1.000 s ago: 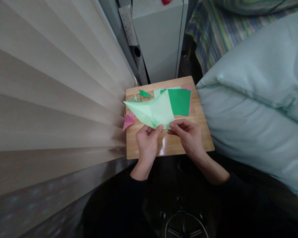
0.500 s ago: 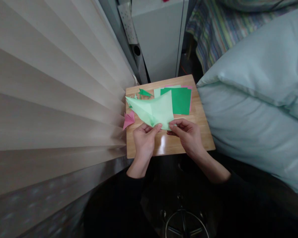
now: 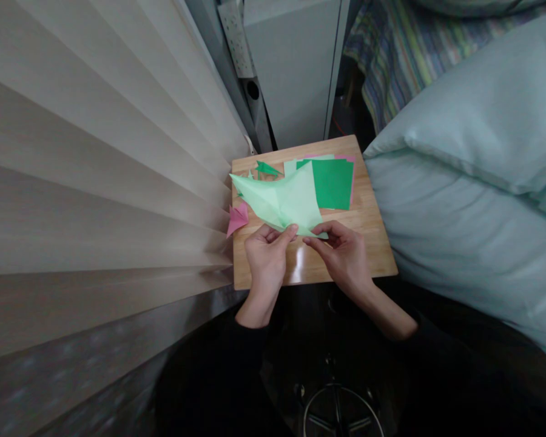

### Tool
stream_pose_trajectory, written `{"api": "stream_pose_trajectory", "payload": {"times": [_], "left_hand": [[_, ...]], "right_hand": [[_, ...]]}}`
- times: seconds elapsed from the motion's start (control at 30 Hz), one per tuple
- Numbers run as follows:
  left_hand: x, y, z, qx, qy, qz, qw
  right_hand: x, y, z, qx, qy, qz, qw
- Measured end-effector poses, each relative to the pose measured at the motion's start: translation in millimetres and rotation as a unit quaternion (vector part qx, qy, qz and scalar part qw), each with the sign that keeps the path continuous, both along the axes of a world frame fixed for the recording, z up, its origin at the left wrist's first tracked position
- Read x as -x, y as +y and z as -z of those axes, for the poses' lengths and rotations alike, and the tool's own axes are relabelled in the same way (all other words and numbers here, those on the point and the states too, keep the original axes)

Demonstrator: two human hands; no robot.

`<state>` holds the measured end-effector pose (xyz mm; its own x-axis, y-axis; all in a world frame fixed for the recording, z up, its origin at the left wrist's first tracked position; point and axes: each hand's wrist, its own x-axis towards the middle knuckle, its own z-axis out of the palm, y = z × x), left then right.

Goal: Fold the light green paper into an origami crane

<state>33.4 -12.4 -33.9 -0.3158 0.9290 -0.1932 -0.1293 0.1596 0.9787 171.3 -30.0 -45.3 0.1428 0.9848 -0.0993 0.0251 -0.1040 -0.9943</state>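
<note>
A creased sheet of light green origami paper [image 3: 295, 203] is held up over a small wooden table [image 3: 373, 246]. My left hand [image 3: 267, 255] pinches its lower edge, with the thumb on top. At the lower right corner, my right hand [image 3: 346, 252] has its fingers curled around the paper, while its thumb sticks out below the edge. Behind the sheet lies a stack of square paper with a dark green sheet [image 3: 334, 185] on top. A folded dark green paper piece [image 3: 267, 169] and a folded pink paper piece [image 3: 238, 218] lie at the table's left side.
A pleated curtain [image 3: 131, 152] borders the table's left edge. Pale blue bedding [image 3: 464, 170] bulges close on the right. Beyond the table stands a white cabinet [image 3: 295, 73], and a chair base [image 3: 337, 406] shows below.
My right thumb has slid off the paper to below its edge, and more of the lower right corner shows. My left hand keeps its pinch. The view has shifted slightly.
</note>
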Motion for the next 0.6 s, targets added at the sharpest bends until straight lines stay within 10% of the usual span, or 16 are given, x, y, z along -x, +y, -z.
{"api": "stream_pose_trajectory", "payload": {"times": [0.6], "left_hand": [[-11.7,-3.8,-13.0,-0.053,-0.069,-0.003,0.996]], "right_hand": [[-1.9,7.1,-11.5,0.013,0.096,0.018,0.995]]}}
